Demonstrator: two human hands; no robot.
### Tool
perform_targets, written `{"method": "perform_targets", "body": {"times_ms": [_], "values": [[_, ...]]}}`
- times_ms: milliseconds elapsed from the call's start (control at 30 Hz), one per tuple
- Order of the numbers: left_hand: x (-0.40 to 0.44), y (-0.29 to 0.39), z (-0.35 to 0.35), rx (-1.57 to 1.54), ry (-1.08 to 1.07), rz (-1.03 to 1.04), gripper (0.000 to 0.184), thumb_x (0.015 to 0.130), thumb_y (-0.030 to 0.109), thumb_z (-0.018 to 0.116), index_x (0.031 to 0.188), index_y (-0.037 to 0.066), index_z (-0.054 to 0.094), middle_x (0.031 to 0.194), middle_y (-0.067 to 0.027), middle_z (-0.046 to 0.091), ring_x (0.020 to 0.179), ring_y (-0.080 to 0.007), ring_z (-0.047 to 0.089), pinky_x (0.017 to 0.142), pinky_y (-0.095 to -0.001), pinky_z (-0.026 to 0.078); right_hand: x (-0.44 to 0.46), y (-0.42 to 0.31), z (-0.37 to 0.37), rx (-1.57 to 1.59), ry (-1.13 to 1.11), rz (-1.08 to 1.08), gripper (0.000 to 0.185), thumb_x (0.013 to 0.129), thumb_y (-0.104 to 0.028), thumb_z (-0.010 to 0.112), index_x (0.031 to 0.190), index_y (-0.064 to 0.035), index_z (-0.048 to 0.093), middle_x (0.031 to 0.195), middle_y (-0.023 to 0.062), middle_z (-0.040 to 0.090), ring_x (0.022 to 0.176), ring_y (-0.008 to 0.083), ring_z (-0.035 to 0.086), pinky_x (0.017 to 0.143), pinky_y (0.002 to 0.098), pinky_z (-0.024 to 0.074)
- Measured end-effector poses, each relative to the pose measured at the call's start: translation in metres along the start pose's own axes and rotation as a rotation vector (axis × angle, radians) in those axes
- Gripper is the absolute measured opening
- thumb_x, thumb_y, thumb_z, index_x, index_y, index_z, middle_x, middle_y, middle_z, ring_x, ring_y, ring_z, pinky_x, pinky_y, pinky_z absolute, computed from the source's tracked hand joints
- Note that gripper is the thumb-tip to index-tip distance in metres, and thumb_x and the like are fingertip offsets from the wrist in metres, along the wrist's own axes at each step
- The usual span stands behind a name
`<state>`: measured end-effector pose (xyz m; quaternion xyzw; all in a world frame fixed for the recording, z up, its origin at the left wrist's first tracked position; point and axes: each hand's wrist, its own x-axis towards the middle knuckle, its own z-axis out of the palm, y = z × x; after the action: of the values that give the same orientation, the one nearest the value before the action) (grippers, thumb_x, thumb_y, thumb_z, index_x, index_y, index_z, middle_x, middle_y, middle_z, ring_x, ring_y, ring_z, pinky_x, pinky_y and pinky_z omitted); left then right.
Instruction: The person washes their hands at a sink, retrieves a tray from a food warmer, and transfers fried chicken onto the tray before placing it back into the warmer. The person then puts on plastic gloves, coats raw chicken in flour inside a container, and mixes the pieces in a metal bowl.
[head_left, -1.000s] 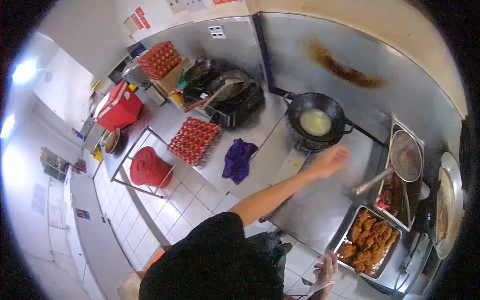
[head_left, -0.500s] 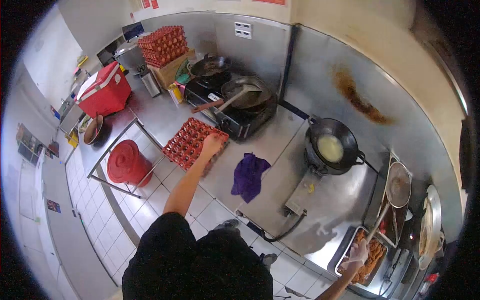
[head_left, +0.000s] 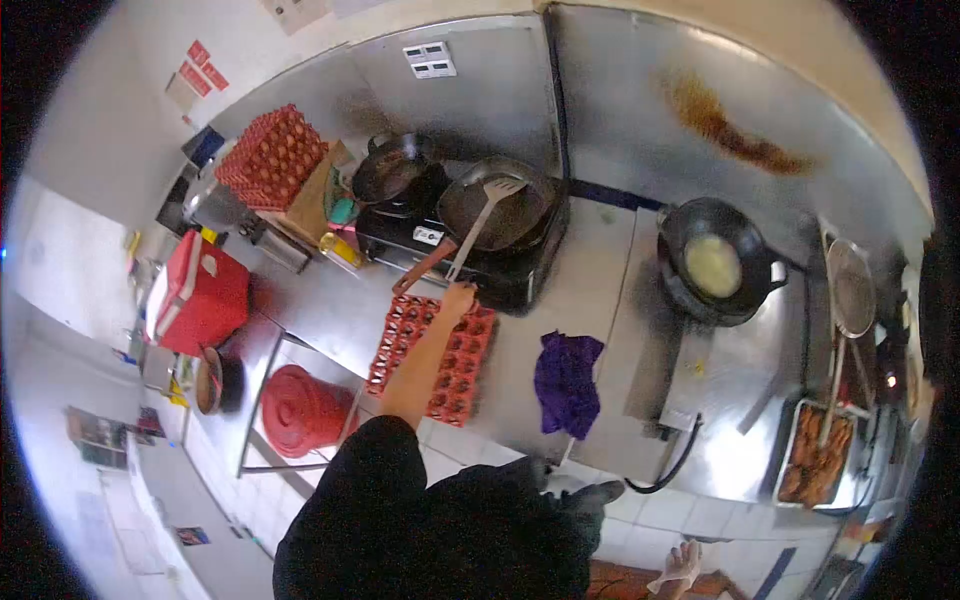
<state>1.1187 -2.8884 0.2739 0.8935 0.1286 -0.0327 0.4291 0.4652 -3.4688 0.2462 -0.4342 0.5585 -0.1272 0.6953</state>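
Left hand (head_left: pixel 460 297): curled, hold unclear; shifted to upper edge of egg tray (head_left: pixel 464 358), beside spatula (head_left: pixel 484 217) handle.
Right hand (head_left: pixel 679 565): fingers extended, nothing held, 5 o'clock; withdrawn from strainer (head_left: pixel 851 288).
Egg tray: on counter (head_left: pixel 516 357), 7 o'clock from left hand.
Spatula: 12 o'clock, apparently within reach.

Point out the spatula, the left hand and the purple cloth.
Spatula (head_left: pixel 482 221), head view: middle of the handle.
Left hand (head_left: pixel 459 299), head view: back of the hand.
Purple cloth (head_left: pixel 568 384), head view: middle of the fabric.

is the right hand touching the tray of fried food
Apart: the head view shows floor tiles between the right hand and the tray of fried food.
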Motion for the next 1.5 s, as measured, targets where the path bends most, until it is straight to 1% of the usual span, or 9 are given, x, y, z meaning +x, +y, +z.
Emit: {"method": "perform_targets", "body": {"times_ms": [233, 567, 600, 667, 833, 1133, 1233, 1333, 1500], "values": [[0.018, -0.013, 0.000, -0.814, -0.161, -0.507, 0.007, 0.095, 0.009, 0.055, 0.092, 0.003, 0.053, 0.073, -0.0114, 0.056, 0.056, -0.0190, 0.055, 0.045, -0.0279, 0.047, -0.017, 0.104, 0.044, 0.391, 0.022, 0.049, 0.061, 0.091, -0.035, 0.059, 0.141, -0.0065, 0.041, 0.136, 0.0136, 0.050, 0.122, 0.0306, 0.050, 0.102, 0.0432, 0.0417], [0.004, 0.020, 0.000, -0.921, -0.034, -0.671, 0.017, 0.099, 0.015, 0.052, 0.113, 0.005, 0.049, 0.086, -0.0149, 0.057, 0.059, -0.0151, 0.053, 0.052, -0.0222, 0.052, -0.028, 0.101, 0.133, 0.259, 0.056, 0.215, 0.061, 0.092, -0.023, 0.059, 0.145, -0.0102, 0.031, 0.128, 0.0120, 0.054, 0.112, 0.0237, 0.057, 0.084, 0.0349, 0.0489], [0.013, 0.016, -0.001, -0.959, -0.078, -0.704, 0.023, 0.099, 0.017, 0.053, 0.117, 0.003, 0.048, 0.085, -0.0138, 0.057, 0.059, -0.0142, 0.052, 0.052, -0.0220, 0.051, 0.002, 0.161, 0.103, -0.171, -0.097, -0.227, 0.060, 0.092, -0.025, 0.060, 0.144, -0.0104, 0.032, 0.126, 0.0112, 0.055, 0.107, 0.0231, 0.058, 0.078, 0.0328, 0.0493], [0.033, -0.004, -0.018, -1.018, -0.311, -0.798, 0.038, 0.098, 0.022, 0.056, 0.123, -0.004, 0.045, 0.082, -0.0081, 0.056, 0.061, -0.0116, 0.051, 0.053, -0.0200, 0.049, -0.035, 0.127, 0.130, 0.462, 0.070, 0.223, 0.060, 0.092, -0.024, 0.064, 0.142, -0.0112, 0.035, 0.117, 0.0077, 0.058, 0.088, 0.0182, 0.061, 0.063, 0.0258, 0.0477], [-0.019, 0.025, -0.034, -0.854, -0.435, -0.656, 0.042, 0.094, 0.027, 0.065, 0.115, -0.006, 0.050, 0.072, -0.0010, 0.050, 0.058, -0.0089, 0.048, 0.051, -0.0184, 0.043, -0.035, 0.191, 0.109, 0.541, 0.102, 0.230, 0.059, 0.090, -0.032, 0.065, 0.140, -0.0116, 0.041, 0.109, 0.0051, 0.061, 0.076, 0.0141, 0.057, 0.067, 0.0260, 0.0468], [-0.029, 0.013, -0.145, 0.621, 0.294, 0.758, 0.044, 0.091, 0.042, 0.066, 0.104, 0.001, 0.052, 0.076, 0.0016, 0.045, 0.061, -0.0165, 0.046, 0.061, -0.0284, 0.039, -0.053, 0.212, 0.106, 0.535, 0.335, 0.323, 0.054, 0.094, -0.032, 0.062, 0.140, -0.0121, 0.043, 0.119, 0.0067, 0.058, 0.077, 0.0076, 0.055, 0.063, 0.0210, 0.0440], [-0.036, 0.039, -0.127, 0.497, 0.047, 0.240, 0.041, 0.097, 0.039, 0.058, 0.113, 0.003, 0.051, 0.078, 0.0000, 0.046, 0.053, -0.0149, 0.045, 0.052, -0.0281, 0.039, -0.052, 0.246, 0.097, 0.428, 0.251, 0.147, 0.053, 0.092, -0.026, 0.064, 0.139, -0.0133, 0.044, 0.127, 0.0119, 0.056, 0.105, 0.0187, 0.059, 0.076, 0.0229, 0.0488], [-0.042, 0.053, -0.113, 0.298, -0.206, -0.014, 0.035, 0.100, 0.036, 0.052, 0.121, 0.008, 0.049, 0.076, 0.0007, 0.047, 0.050, -0.0105, 0.045, 0.044, -0.0251, 0.037, -0.050, 0.235, 0.099, 0.471, 0.231, 0.170, 0.055, 0.093, -0.030, 0.064, 0.139, -0.0103, 0.043, 0.120, 0.0047, 0.057, 0.078, 0.0076, 0.056, 0.071, 0.0223, 0.0448], [-0.019, 0.061, -0.108, 0.375, -0.211, 0.097, 0.029, 0.100, 0.033, 0.051, 0.119, 0.011, 0.051, 0.069, 0.0028, 0.046, 0.045, -0.0068, 0.043, 0.036, -0.0242, 0.034, -0.056, 0.192, 0.101, 0.456, 0.285, 0.381, 0.052, 0.094, -0.029, 0.063, 0.139, -0.0101, 0.044, 0.117, 0.0054, 0.058, 0.073, 0.0070, 0.056, 0.060, 0.0216, 0.0456]]}}
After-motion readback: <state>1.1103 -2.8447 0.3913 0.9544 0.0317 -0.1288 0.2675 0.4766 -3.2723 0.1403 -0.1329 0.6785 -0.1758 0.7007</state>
